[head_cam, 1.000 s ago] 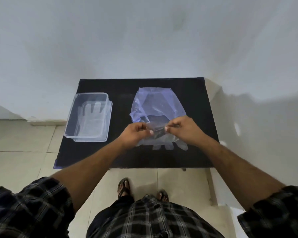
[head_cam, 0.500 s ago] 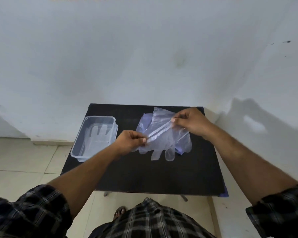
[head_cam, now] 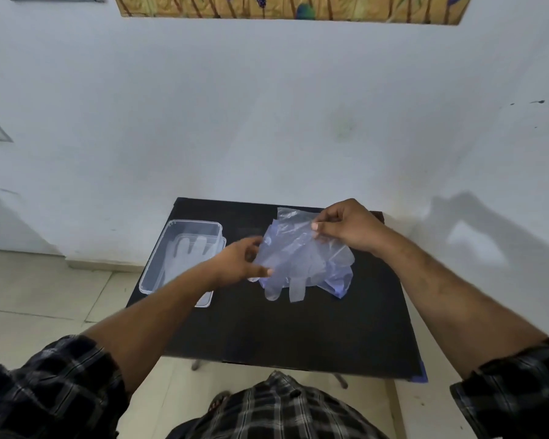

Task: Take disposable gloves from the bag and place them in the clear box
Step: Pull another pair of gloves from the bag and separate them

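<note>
While both hands work above the black bench [head_cam: 298, 331], a clear disposable glove [head_cam: 293, 261] is held up between them, its finger ends hanging down toward the bench surface. The right hand [head_cam: 346, 228] has its fingers [head_cam: 317, 225] pinched on the upper edge of the glove, at the cuff end. The left hand [head_cam: 240, 263] has its fingers [head_cam: 262, 271] closed on the lower left part of the same thin film. A bluish plastic bag [head_cam: 338, 277] lies behind and beneath the glove, showing at its right and lower edge; whether either hand also grips the bag cannot be told. The clear box [head_cam: 184, 228] stands on the left side of the bench, well apart from the bag, with another clear glove [head_cam: 187, 255] lying flat inside it. Checked sleeves [head_cam: 45, 384] cover both upper arms.
</note>
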